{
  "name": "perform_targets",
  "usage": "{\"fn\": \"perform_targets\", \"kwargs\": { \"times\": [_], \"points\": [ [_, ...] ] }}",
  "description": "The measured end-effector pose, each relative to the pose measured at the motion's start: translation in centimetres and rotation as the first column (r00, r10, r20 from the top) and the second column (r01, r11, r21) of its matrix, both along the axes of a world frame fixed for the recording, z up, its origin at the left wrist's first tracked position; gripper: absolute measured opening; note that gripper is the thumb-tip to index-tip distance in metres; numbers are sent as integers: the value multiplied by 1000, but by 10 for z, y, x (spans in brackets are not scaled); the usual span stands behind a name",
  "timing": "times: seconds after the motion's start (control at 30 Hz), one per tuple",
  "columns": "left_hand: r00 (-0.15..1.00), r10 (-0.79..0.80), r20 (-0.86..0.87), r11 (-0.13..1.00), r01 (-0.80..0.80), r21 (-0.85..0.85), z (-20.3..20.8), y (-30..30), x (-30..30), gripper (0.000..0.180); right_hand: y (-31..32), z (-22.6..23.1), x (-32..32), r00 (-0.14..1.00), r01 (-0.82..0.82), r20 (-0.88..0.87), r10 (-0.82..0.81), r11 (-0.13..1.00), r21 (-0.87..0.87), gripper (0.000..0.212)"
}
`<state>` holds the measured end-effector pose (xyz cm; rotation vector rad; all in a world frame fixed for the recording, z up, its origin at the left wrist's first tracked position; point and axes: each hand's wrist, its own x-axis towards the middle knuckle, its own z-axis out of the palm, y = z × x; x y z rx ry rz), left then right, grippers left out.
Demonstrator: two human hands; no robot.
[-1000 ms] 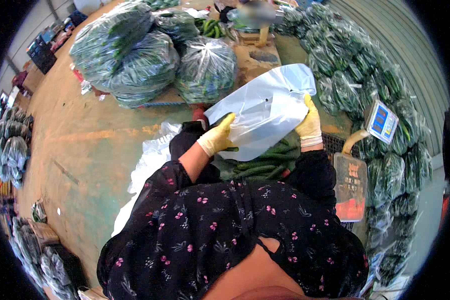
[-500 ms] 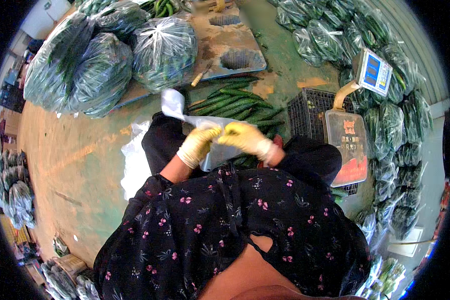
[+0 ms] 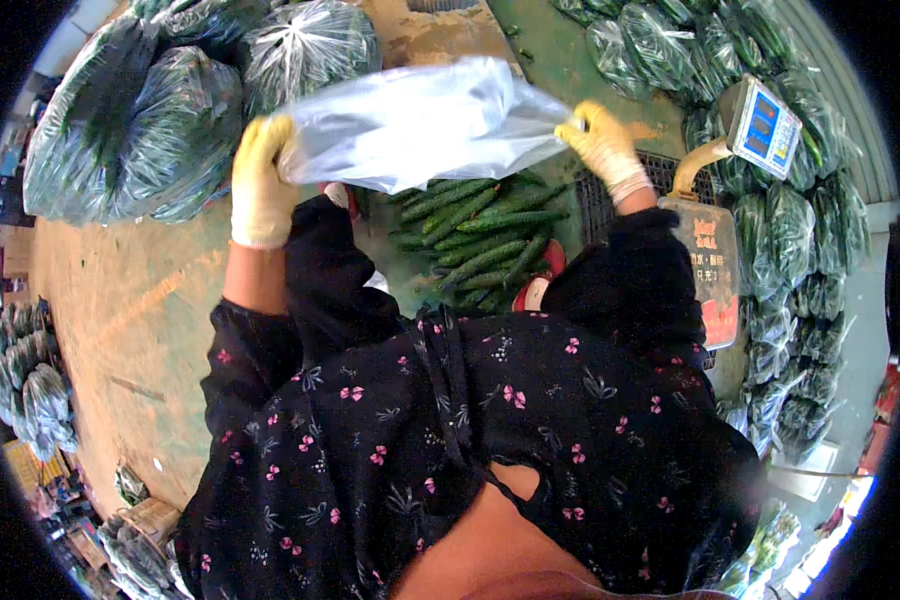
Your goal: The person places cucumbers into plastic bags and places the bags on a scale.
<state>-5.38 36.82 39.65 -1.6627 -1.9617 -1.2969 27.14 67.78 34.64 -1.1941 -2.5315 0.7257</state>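
A clear plastic bag (image 3: 410, 125) is stretched wide between my two gloved hands, out in front of me and blurred by motion. My left hand (image 3: 263, 175), in a pale yellow glove, grips its left end with the fingers closed. At the right end, my right hand (image 3: 602, 148) pinches the edge between thumb and fingers. Below the bag, between my legs, lies a pile of green cucumbers (image 3: 480, 235) on the floor. The far part of the pile is hidden behind the plastic.
Large filled plastic bags (image 3: 185, 130) stand at the far left. To the right, a scale (image 3: 705, 250) with a raised display (image 3: 765, 125) stands beside a black crate (image 3: 595, 205). Many bagged cucumbers (image 3: 790, 240) line the right side. A worn board (image 3: 420, 35) lies ahead.
My hands have moved apart and forward from close together over my lap. The plastic bag, bunched and hanging before, is now spread out between them, and the cucumbers show more fully.
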Motion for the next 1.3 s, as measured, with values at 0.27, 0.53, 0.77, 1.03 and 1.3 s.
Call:
{"fn": "perform_targets", "kwargs": {
  "times": [0.27, 0.53, 0.77, 1.03, 1.3],
  "points": [
    [797, -383, 467, 773, 554, -311, 40, 110, 81, 25, -47, 52, -95, 870, -485, 164, 466, 742, 463, 29],
    [989, 145, -9, 697, -109, -709, -53, 44, 4, 23, 45, -36, -59, 952, -292, -160, 261, 929, -225, 48],
    [-173, -104, 979, 969, 202, 139, -106, -29, -6, 35, 55, -237, 15, 911, -381, 102, 400, 909, -168, 22],
    [-347, 3, 938, 998, -63, -27, -154, -12, -37, 31, -84, -303, 30, 490, -402, 844, 217, 916, -2, 30],
    [-153, 57, 987, 998, -1, -58, -149, 13, -26, 34, -31, -241, -14, 504, -537, 608, 613, 774, -334, 37]
  ]
}}
